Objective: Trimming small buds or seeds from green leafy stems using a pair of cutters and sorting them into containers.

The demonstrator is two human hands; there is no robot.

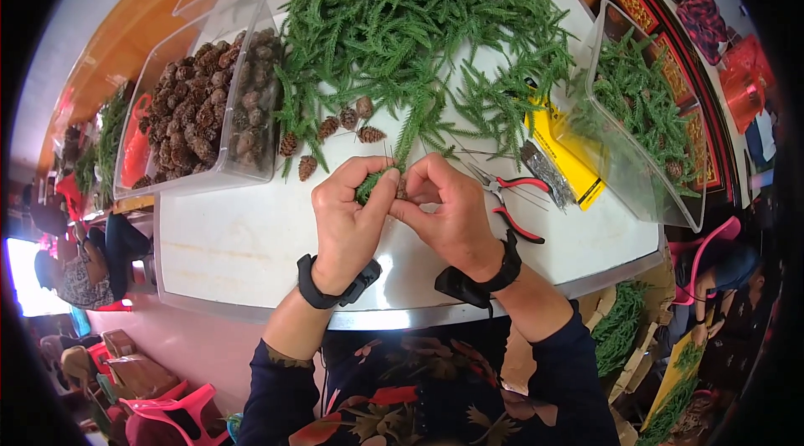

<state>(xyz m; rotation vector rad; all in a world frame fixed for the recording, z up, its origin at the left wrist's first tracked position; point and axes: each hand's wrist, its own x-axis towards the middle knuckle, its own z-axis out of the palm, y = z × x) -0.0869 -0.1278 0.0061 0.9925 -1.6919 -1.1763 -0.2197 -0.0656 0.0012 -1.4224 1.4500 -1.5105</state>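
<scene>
Both my hands meet over the near middle of the white table. My left hand (345, 216) is closed, pinching a green artificial pine sprig (366, 188) between thumb and fingers. Fingertips of my right hand (450, 213) press together on a small brown pine cone (401, 188), mostly hidden, against the sprig. Just right of my right hand lie pliers (497, 185) with red and black handles. Beyond them is a yellow packet (563, 153) with a bundle of thin grey wires (546, 171). Several loose pine cones (327, 127) rest beyond my left hand.
A large heap of green sprigs (419, 19) covers the table's far side. At left stands a clear plastic bin (201, 181) of pine cones; at right, a tilted clear bin (615, 170) holds finished-looking greenery. Pink chairs (180, 412) and other people (84, 266) are around the table.
</scene>
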